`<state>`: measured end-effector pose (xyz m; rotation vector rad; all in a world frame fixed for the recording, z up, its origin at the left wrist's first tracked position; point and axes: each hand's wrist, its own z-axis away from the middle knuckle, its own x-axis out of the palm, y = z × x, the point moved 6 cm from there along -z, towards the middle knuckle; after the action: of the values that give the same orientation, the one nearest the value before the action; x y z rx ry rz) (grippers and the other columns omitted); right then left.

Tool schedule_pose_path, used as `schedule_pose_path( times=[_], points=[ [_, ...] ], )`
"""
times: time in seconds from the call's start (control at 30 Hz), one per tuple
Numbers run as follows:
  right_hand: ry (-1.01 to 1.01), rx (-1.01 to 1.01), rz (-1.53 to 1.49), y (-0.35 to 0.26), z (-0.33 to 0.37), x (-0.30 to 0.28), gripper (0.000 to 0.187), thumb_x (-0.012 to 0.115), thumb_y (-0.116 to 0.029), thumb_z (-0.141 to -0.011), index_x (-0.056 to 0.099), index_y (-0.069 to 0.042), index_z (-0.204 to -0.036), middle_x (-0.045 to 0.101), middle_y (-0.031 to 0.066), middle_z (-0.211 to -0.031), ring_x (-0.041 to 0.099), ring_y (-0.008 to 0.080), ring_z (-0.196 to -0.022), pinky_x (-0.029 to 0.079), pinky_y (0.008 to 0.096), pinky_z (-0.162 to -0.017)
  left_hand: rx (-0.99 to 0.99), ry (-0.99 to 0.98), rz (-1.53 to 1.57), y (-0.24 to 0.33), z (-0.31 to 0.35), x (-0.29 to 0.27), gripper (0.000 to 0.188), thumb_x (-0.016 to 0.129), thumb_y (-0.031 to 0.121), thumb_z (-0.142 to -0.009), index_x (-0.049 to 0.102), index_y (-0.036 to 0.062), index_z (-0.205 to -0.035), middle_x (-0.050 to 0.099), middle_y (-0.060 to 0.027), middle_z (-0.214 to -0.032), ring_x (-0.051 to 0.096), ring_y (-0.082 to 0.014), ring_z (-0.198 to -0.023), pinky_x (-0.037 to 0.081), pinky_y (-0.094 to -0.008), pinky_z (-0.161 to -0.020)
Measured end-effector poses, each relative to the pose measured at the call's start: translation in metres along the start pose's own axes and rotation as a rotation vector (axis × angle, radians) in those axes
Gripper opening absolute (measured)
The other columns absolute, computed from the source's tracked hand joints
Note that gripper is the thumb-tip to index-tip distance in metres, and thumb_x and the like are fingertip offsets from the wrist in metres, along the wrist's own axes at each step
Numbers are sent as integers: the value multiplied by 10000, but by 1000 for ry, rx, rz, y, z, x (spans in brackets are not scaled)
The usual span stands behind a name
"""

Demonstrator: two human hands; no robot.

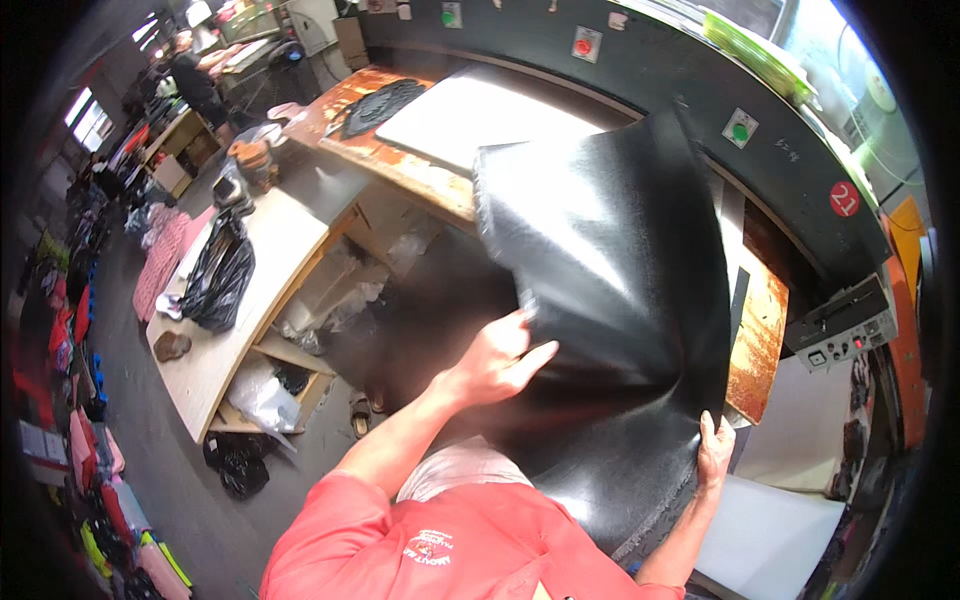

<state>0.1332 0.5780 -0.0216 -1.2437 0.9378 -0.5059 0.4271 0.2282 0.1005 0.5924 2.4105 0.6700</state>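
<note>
A large, glossy black sheet of flexible material (610, 250), like leather or rubber, hangs in front of me with frayed edges and a fold toward its right side. Its upper part lies over the white board (480, 115) on the worktable, and the lower part droops against my body. My left hand (500, 362) is closed on the sheet's left edge, thumb pointing right. On the right edge, lower down, my right hand (714, 450) pinches the sheet; some of its fingers are hidden behind the material.
Left stands a pale table (280, 230) with a black plastic bag (220, 270) on top and plastic-filled shelves below. A rusty-brown worktable edge (758, 340) and a control box (845, 325) are at right. Button switches (587, 44) line the dark panel. Another person (195, 80) stands far left.
</note>
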Motion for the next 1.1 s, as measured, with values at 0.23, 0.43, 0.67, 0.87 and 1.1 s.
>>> schedule_pose_path(
  times=[0.23, 0.43, 0.67, 0.87, 1.1],
  points=[
    [6, 169, -7, 44, -8, -15, 223, 659, -179, -1068, 739, 16, -1140, 697, -43, -1025, 583, 66, -901, 478, 260, -824, -710, -22, 252, -35, 66, -7, 118, 720, -12, -954, 684, -95, -878, 740, -223, -1190, 680, -219, -925, 529, -309, -789],
    [124, 137, 159, 31, -15, 9, 276, 623, -234, -1079, 668, 21, -984, 589, -60, -846, 484, 75, -805, 431, 289, -720, -517, 38, 263, -45, -4, -35, 65, 685, -1, -978, 704, -63, -976, 713, -102, -992, 575, -101, -801, 472, -263, -694],
    [60, 405, -220, 25, -9, 84, 242, 638, -238, -1087, 739, -19, -1109, 732, -5, -936, 658, 94, -834, 542, 281, -764, -691, 82, 392, -122, -37, -107, 174, 637, 77, -1052, 719, -33, -1160, 702, 33, -1012, 566, -45, -907, 472, -229, -833],
    [105, 278, -530, 16, 24, 166, 94, 684, -158, -1057, 718, -86, -1008, 647, -88, -896, 552, 18, -808, 437, 218, -740, -906, 54, 569, -206, -8, -176, 217, 653, 158, -1070, 754, 0, -1180, 728, 33, -1017, 597, -40, -907, 483, -230, -832],
    [365, 177, -302, -16, 31, 205, 138, 653, -154, -1065, 684, -29, -1112, 646, -19, -1015, 561, 78, -892, 444, 268, -823, -942, -69, 365, -281, 12, -181, 241, 656, 226, -1078, 747, 37, -959, 589, 103, -811, 441, -9, -739, 375, -229, -646]
  ],
)
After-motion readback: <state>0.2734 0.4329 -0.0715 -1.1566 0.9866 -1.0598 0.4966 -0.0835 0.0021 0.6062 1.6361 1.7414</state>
